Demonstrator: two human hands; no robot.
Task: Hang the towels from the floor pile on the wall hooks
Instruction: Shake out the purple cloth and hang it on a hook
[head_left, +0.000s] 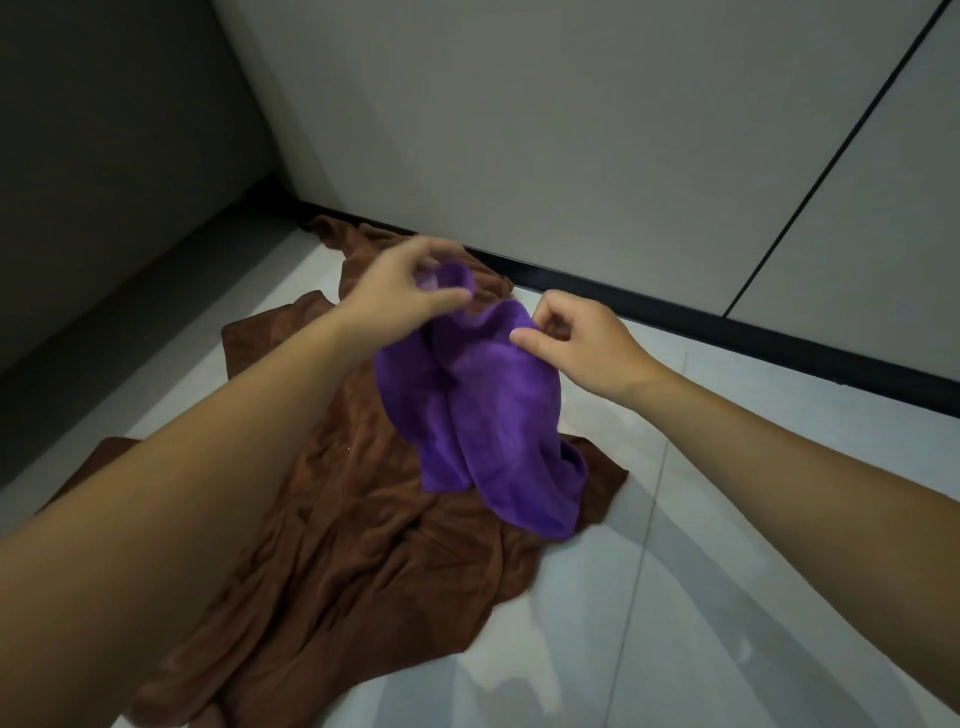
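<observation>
A small purple towel (488, 415) hangs crumpled between both hands, above the floor. My left hand (405, 291) pinches its upper left edge between thumb and fingers. My right hand (571, 338) pinches the upper right edge, fingers curled. Beneath them a large brown towel (332, 561) lies spread and wrinkled on the pale tiled floor, reaching to the wall's foot. No wall hooks are in view.
A light grey panelled wall (571, 130) with a black skirting strip (675, 322) rises just behind the towels. A dark wall (104, 156) closes the corner on the left. Pale floor tiles (727, 597) lie bare to the right.
</observation>
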